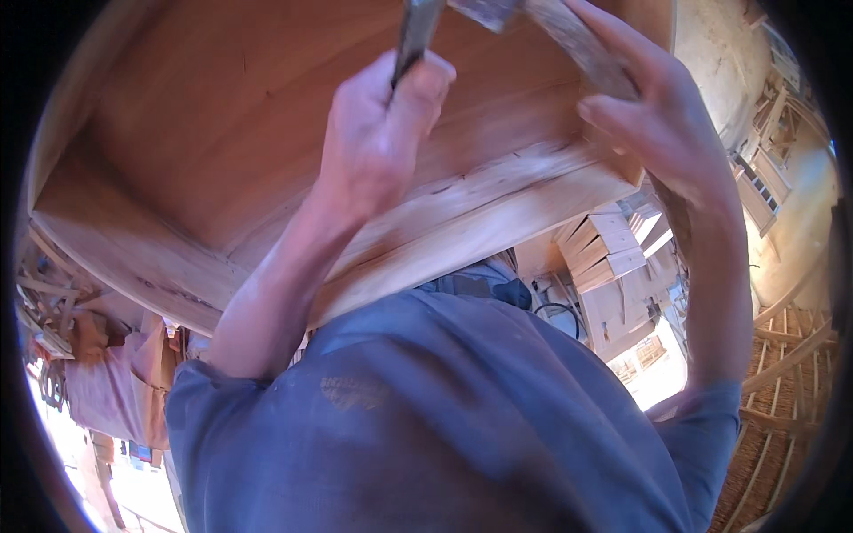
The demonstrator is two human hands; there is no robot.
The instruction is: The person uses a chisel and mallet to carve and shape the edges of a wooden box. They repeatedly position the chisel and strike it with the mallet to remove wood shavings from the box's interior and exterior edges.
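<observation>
Gripping a metal bar (417,34) in the tightly closed left hand (386,120), upright! Holding a wooden handle (582,49) in the curled right hand (659,107), with a metal head (486,11) near its end, between both hands. Facing a wooden panel (267,107), spread behind them, with a pale rim (506,211) below.

One metal bar (416,34), one wooden-handled tool (582,49), one wooden frame (471,211), one shirt (426,426).
</observation>
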